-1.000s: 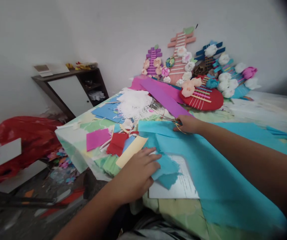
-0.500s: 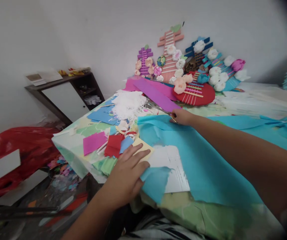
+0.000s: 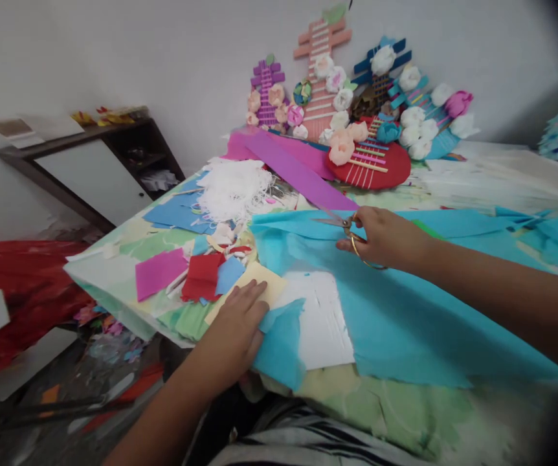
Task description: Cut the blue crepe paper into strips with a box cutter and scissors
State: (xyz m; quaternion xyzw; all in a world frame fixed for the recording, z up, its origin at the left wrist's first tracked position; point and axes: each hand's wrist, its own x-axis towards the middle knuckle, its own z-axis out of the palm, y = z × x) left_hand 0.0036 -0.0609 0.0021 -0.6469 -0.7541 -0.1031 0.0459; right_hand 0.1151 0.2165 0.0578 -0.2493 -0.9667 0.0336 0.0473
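A wide sheet of turquoise tissue paper [image 3: 405,310] covers the table's near right. My right hand [image 3: 380,237] is closed through the gold handles of a pair of scissors [image 3: 340,223], whose blades lie at the sheet's far edge. My left hand [image 3: 235,327] rests flat with fingers stretched out on a torn turquoise scrap [image 3: 279,346] and a cream paper [image 3: 254,288]. Between the scrap and the big sheet lies a white card [image 3: 320,320].
Red, pink and blue paper scraps [image 3: 196,275] and a heap of white shreds [image 3: 233,188] lie at the left. A purple strip [image 3: 303,178] and stick-and-paper-flower crafts [image 3: 357,123] stand at the back. A dark shelf [image 3: 89,162] and red plastic [image 3: 21,278] are left of the table.
My right hand with the scissors drew back towards me along the turquoise sheet. My left hand slid the torn scrap left, and more of the white card shows.
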